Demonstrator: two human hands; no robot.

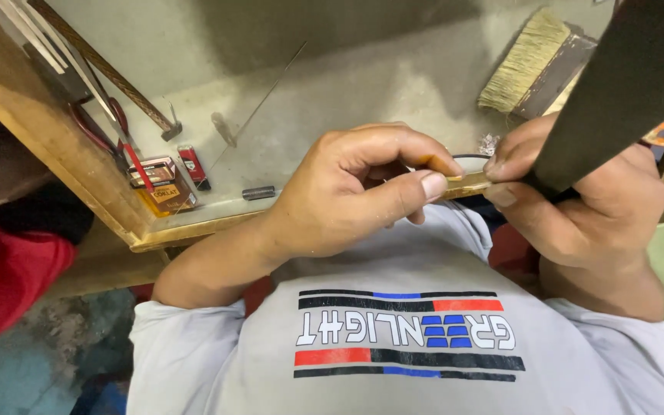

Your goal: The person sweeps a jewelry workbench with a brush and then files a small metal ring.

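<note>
From my remote seat I see the grey-topped wooden counter (332, 100) lying ahead of the torso, its near edge running under both hands. My left hand (347, 196) and right hand (578, 200) meet over that edge, their grip closed on a thin yellowish strip (466, 184) between them. A dark flat strap (616, 84) rises from the right hand toward the upper right. Behind it, at the far right of the counter, lies a wide bristle brush (536, 61). At the counter's left end sit a small rectangular packet (164, 188), a small red lighter (192, 165) just right of it, red-handled pliers (105, 127) behind them, and a short threaded metal piece (258, 192) nearer the left hand.
</note>
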